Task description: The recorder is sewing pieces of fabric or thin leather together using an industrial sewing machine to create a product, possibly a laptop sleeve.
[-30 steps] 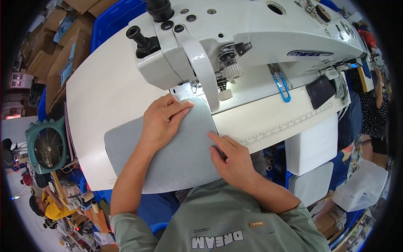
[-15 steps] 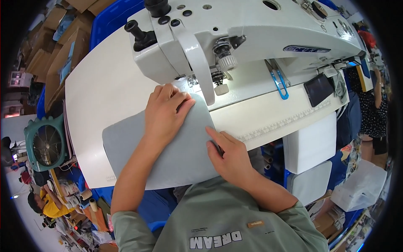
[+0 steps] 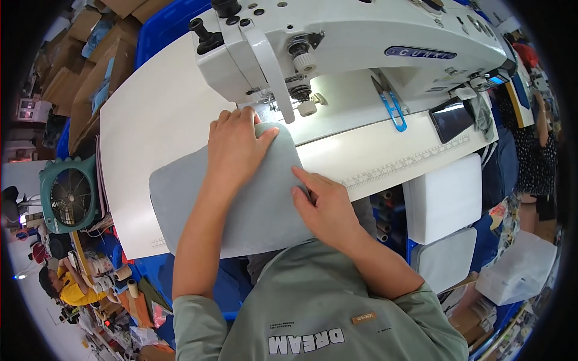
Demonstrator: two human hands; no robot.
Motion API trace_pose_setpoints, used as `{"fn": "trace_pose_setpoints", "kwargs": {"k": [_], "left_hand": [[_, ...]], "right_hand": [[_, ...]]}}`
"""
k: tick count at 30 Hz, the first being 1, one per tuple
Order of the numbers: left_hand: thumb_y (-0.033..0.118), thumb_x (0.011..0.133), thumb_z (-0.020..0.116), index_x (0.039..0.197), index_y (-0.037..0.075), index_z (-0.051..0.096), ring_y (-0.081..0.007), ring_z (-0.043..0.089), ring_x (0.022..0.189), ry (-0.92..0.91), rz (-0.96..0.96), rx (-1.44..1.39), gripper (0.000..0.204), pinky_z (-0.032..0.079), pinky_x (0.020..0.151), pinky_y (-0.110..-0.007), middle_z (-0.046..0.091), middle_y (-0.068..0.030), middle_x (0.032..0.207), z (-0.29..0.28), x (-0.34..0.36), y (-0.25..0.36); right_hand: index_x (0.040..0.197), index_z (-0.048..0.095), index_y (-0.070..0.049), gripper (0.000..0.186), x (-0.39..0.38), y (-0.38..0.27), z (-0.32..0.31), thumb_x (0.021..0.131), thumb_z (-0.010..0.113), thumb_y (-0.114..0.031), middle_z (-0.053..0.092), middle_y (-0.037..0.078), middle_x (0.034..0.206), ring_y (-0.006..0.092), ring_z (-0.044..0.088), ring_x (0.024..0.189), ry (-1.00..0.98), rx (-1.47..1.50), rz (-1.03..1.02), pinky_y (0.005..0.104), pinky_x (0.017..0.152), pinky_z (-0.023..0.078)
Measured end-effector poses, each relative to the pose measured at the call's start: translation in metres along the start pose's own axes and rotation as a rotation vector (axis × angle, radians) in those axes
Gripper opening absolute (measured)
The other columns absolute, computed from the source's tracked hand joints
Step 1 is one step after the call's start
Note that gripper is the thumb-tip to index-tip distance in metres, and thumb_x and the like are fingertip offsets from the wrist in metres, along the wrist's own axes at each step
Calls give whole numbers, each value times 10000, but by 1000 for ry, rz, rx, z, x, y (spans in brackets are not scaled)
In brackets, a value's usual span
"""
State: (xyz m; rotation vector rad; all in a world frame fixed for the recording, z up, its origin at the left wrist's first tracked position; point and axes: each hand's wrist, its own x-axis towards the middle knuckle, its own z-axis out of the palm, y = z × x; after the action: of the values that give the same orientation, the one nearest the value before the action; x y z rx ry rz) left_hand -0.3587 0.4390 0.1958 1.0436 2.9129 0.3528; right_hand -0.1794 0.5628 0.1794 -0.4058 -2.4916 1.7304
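A large grey fabric piece with rounded corners lies on the white sewing table, its far corner by the needle area of a white sewing machine. My left hand grips its far end close to the presser foot, fingers bent over the cloth and thumb on top. At the fabric's right edge, my right hand holds the cloth between thumb and index finger. My left forearm crosses over the piece and covers part of it. The needle itself is too small to make out.
Blue-handled scissors, a dark phone and a grey cloth lie right of the machine. A ruler strip runs along the table edge. White foam blocks stand at right, a green fan at left.
The machine and table sit slightly higher in view. My left hand's fingers have spread a little and its thumb lies flatter on the fabric. My right hand stays at the right edge.
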Motion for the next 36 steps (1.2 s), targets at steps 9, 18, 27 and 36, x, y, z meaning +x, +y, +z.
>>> {"fn": "trace_pose_setpoints", "kwargs": {"k": [9,18,27,36], "left_hand": [[390,920,791,1170,-32,722,-355,675,1025,-54,-114,-6,495,543,903,-464,738,-180,1009,-8,2,8],[280,889,823,1002,-41,764,-378,691,895,112,-27,-219,346,552,827,-453,726,-233,987,5,10,-10],[246,866,825,1028,6,782,-352,686,950,129,47,-310,293,519,878,-459,767,-147,936,13,43,-38],[187,820,865,1096,73,775,-360,692,900,214,121,-213,313,530,843,-478,752,-140,929,13,53,-40]], "right_hand": [[1300,664,80,392,0,2,0,974,672,-136,687,215,897,357,654,732,6,6,-19,448,718,528],[1310,664,103,430,13,-6,3,971,668,-162,717,250,915,358,665,732,35,-4,-18,428,724,540],[1361,659,80,482,43,-14,9,974,694,-206,636,149,732,186,571,629,19,107,123,349,651,505],[1362,663,73,479,55,-5,8,982,687,-218,631,145,735,202,580,656,42,118,67,358,667,505]]}}
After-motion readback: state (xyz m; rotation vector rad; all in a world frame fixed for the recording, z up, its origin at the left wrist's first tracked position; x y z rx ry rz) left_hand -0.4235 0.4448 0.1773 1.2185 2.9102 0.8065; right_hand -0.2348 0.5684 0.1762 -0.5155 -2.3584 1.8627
